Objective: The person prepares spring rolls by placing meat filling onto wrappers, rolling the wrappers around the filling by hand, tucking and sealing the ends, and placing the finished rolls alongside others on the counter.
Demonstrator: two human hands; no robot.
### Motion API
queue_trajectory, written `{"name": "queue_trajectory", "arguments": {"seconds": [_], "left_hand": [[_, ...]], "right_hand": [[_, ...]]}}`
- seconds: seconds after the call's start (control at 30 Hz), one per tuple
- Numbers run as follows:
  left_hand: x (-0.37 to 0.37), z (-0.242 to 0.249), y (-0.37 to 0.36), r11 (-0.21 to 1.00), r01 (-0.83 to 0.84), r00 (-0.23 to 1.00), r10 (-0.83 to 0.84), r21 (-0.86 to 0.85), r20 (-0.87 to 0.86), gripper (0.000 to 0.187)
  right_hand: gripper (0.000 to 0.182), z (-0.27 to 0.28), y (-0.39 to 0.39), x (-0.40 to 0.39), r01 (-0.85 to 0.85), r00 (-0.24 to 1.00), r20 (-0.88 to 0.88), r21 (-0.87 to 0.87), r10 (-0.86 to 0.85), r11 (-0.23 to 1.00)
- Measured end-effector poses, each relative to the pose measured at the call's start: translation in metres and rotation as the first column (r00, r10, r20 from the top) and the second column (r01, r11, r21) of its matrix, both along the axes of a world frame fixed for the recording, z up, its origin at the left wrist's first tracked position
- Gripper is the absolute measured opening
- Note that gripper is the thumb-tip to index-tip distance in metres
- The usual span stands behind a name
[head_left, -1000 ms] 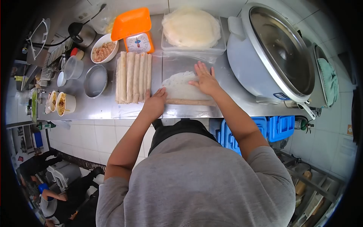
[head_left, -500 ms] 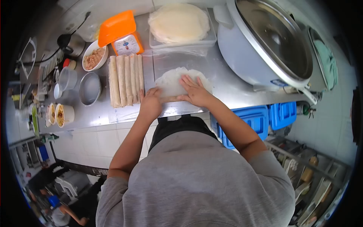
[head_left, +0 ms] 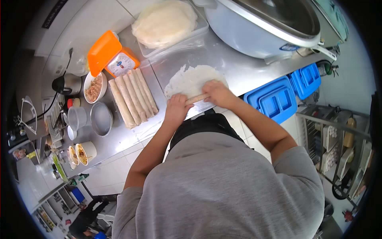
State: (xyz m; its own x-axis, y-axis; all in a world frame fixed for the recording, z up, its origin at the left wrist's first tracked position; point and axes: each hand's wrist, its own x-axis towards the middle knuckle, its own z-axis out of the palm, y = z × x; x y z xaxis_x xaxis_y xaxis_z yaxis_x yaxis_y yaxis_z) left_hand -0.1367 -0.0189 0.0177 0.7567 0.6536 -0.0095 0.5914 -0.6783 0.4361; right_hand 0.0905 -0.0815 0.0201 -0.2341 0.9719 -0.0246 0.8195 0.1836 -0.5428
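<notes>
Seen from the head camera, both hands work at the near edge of a steel counter. The left hand and the right hand lie palm down, fingers curled over the two ends of a thin roll that lies across the near part of a round, pale wrapper. The wrapper is spread flat on the counter, and its far part lies bare beyond the roll. Each hand presses on the roll rather than closing fully round it; the fingertips are partly hidden against the wrapper. Left of the hands, a row of finished rolls lies side by side on a clear sheet, touching one another. Just beyond that row stands a kitchen scale with an orange top, and left of the scale a white bowl of filling. Nearer and to the left is an empty metal pan, with small cups near the counter's left end. At the far side, a clear tray holds a stack of wrappers. To the right of that, a large cooker with a glass lid fills the far right corner. Blue crates sit below the counter on the right.
</notes>
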Motion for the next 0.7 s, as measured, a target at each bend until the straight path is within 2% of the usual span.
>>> {"name": "queue_trajectory", "arguments": {"seconds": [0.03,0.07,0.2,0.27,0.3,0.37,0.4,0.43,0.47,0.53,0.57,0.6,0.63,0.7], "left_hand": [[-0.01,-0.002,0.0,1.0,0.001,1.0,-0.001,-0.001,-0.008,0.035],[-0.019,-0.004,0.002,1.0,0.0,1.0,0.0,0.006,-0.015,0.035],[-0.047,-0.007,0.007,0.999,0.002,0.988,0.003,-0.032,0.152,0.027],[-0.053,-0.01,0.011,0.995,-0.041,0.992,0.051,-0.086,0.116,0.022],[-0.053,-0.005,0.014,0.992,-0.065,0.992,0.076,-0.109,0.097,0.02],[-0.044,-0.001,0.012,0.981,-0.189,0.982,0.189,0.042,-0.007,0.017],[-0.035,0.005,0.01,0.963,-0.241,0.967,0.248,0.121,-0.05,0.015],[-0.025,0.012,0.008,0.951,-0.27,0.962,0.271,0.15,0.012,0.017],[-0.018,0.011,0.007,0.972,-0.154,0.987,0.144,0.18,0.065,0.018],[-0.007,0.01,0.003,0.964,0.071,0.981,-0.113,0.255,0.157,0.019],[-0.002,0.009,-0.002,0.977,0.11,0.976,-0.141,0.183,0.165,0.025],[0.003,0.008,-0.008,0.983,0.149,0.97,-0.166,0.109,0.177,0.032],[0.008,0.011,-0.013,0.981,0.119,0.985,-0.137,0.156,0.107,0.032],[0.009,0.003,-0.006,0.97,0.105,0.984,-0.132,0.218,0.116,0.031]], "right_hand": [[0.03,0.0,-0.01,0.01,0.052,0.991,-0.125,0.11,-0.038,0.993],[0.029,0.0,-0.018,0.017,0.089,0.982,-0.174,0.1,-0.071,0.991],[0.021,0.001,-0.029,0.024,0.192,0.93,-0.324,0.03,-0.173,0.981],[0.016,0.002,-0.03,0.023,0.23,0.9,-0.376,-0.02,-0.221,0.973],[0.015,0.001,-0.025,0.024,0.242,0.93,-0.287,0.006,-0.23,0.97],[0.013,0.0,-0.016,0.024,0.259,0.962,-0.1,0.055,-0.253,0.964],[0.013,0.003,-0.013,0.019,0.263,0.965,-0.056,0.136,-0.257,0.955],[0.013,0.006,-0.009,0.014,0.261,0.964,-0.009,0.216,-0.265,0.941],[0.013,0.008,-0.007,0.011,0.253,0.961,0.037,0.296,-0.275,0.921],[0.016,0.004,-0.01,0.003,0.08,0.994,0.031,0.397,-0.1,0.914],[0.018,0.001,-0.012,-0.002,-0.008,0.999,0.037,0.446,-0.009,0.895],[0.018,-0.002,-0.012,-0.005,-0.019,0.999,0.033,0.456,0.005,0.89],[0.019,-0.005,-0.013,-0.008,-0.03,0.999,0.03,0.465,0.018,0.885],[0.02,-0.012,-0.01,-0.005,-0.044,0.999,0.045,0.46,0.026,0.887]]}}
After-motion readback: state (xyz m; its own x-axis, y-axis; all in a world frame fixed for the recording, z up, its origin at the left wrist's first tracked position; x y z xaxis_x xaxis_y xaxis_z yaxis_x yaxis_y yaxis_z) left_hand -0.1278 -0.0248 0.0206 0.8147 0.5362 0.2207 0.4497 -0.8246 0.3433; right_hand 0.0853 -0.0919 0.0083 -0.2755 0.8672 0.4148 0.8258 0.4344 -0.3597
